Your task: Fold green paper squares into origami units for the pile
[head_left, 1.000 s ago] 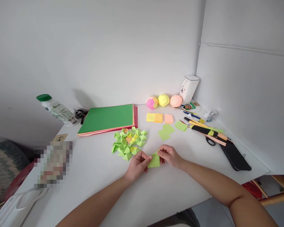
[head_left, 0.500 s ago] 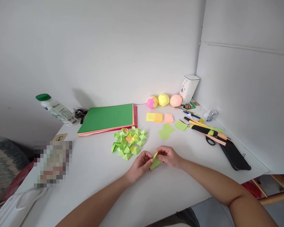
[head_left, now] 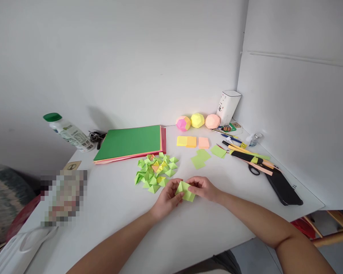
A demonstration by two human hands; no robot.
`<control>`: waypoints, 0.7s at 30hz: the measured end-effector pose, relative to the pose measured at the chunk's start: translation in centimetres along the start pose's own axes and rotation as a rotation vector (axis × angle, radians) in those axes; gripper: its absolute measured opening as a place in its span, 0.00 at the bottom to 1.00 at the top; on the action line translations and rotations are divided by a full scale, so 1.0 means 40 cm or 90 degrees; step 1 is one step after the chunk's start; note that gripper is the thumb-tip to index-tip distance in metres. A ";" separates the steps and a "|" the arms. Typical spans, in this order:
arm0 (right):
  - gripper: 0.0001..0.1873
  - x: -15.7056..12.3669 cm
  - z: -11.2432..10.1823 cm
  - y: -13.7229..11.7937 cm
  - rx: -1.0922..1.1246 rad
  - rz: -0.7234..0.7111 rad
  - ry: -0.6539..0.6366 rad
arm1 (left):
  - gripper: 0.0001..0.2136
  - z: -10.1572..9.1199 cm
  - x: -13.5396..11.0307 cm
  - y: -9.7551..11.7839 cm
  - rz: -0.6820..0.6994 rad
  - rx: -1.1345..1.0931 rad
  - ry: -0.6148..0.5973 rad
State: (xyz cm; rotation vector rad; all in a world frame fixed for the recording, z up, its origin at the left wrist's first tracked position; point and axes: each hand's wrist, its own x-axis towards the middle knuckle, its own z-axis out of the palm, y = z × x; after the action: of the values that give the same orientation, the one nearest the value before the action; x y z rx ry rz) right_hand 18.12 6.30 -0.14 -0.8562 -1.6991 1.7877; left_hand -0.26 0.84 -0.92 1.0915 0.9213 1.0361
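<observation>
A light green paper square [head_left: 186, 191] with creases across it is held between my two hands, above the front middle of the table. My left hand [head_left: 169, 196] pinches its left side, thumb on top. My right hand [head_left: 203, 188] grips the right edge, with the thumb on the face and the fingers behind. To the left of my hands lies a pile of folded paper pieces [head_left: 151, 173], mostly green with a few yellow and orange ones. Beyond my hands are loose flat green paper squares [head_left: 199, 161].
Stacked coloured sheets [head_left: 131, 142] lie at the back left, near a white bottle [head_left: 71, 135]. Yellow, orange and pink note pads [head_left: 191, 142] sit before several paper balls [head_left: 197, 120]. A cutter [head_left: 246, 156], scissors [head_left: 254, 169] and a black phone [head_left: 284, 186] lie on the right.
The green paper square, earlier seen narrow with one part raised, is now opened out flatter, its creased face showing. My left hand has shifted slightly; the things on the table stay put.
</observation>
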 end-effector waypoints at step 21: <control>0.17 -0.004 0.001 0.002 -0.022 0.036 -0.022 | 0.15 0.005 -0.014 -0.018 0.098 0.070 0.035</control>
State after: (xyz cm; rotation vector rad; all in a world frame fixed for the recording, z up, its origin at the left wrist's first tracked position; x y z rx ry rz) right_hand 18.20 6.13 -0.19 -0.9013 -1.7486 1.8256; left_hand -0.08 0.14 -1.53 1.2463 0.9593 1.1567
